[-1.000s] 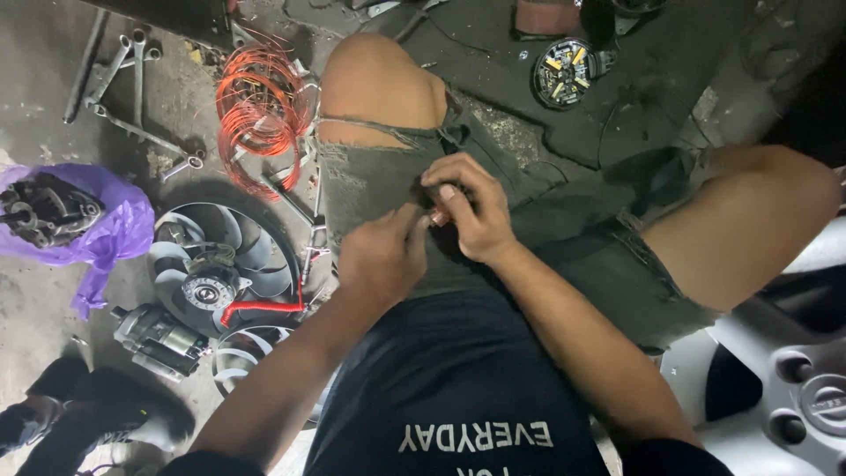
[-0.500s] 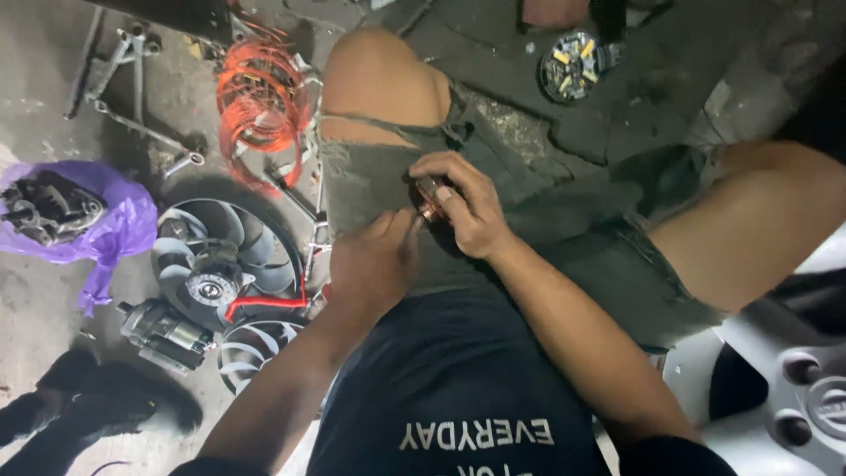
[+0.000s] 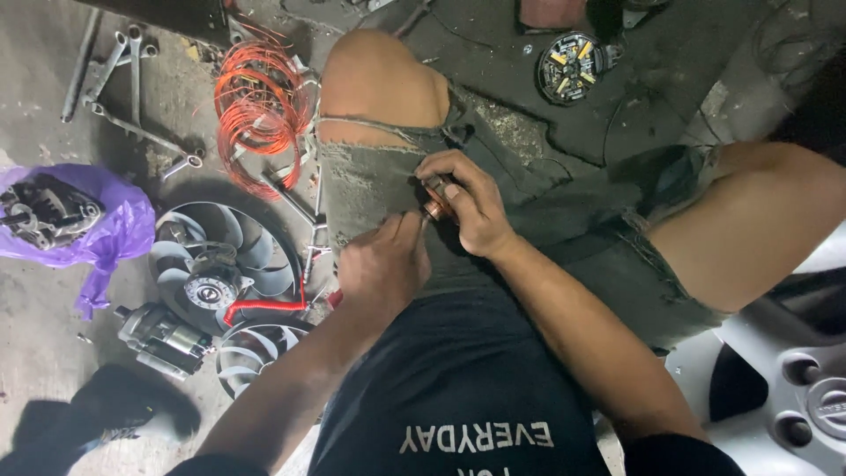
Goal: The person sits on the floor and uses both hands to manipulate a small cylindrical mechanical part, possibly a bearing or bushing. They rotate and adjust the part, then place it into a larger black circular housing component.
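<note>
Right hand [image 3: 471, 207] curls over a small copper-coloured cylindrical part [image 3: 436, 204], fingers wrapped round its top and thumb side, so it is closed on that part above the person's left thigh. Left hand [image 3: 383, 264] sits just at seven o'clock of the part, fist-like, with thumb and forefinger pinched narrow at the part's lower edge; whether something thin is held in that pinch cannot be told. Both hands meet over grey frayed shorts [image 3: 379, 189], near the centre of the head view.

At eleven o'clock from the hands a loose coil of orange wire [image 3: 260, 97] lies on the concrete floor [image 3: 35, 115], with several long spanners [image 3: 123, 70] farther out at ten o'clock. At nine o'clock a grey plastic fan [image 3: 220, 256] rests flat, a red hose [image 3: 260, 307] curving along its lower edge, and a second smaller fan [image 3: 251, 353] lies just below it. A metal starter motor [image 3: 163, 335] lies at eight o'clock, beside the fans. Farther left, a purple plastic bag [image 3: 106, 238] holds a dark alternator-like unit [image 3: 44, 211]. At one o'clock, well apart from the hands, a round component with yellow and silver segments [image 3: 568, 66] sits on a dark mat. At four o'clock a silver wheel rim [image 3: 784, 388] fills the corner.
</note>
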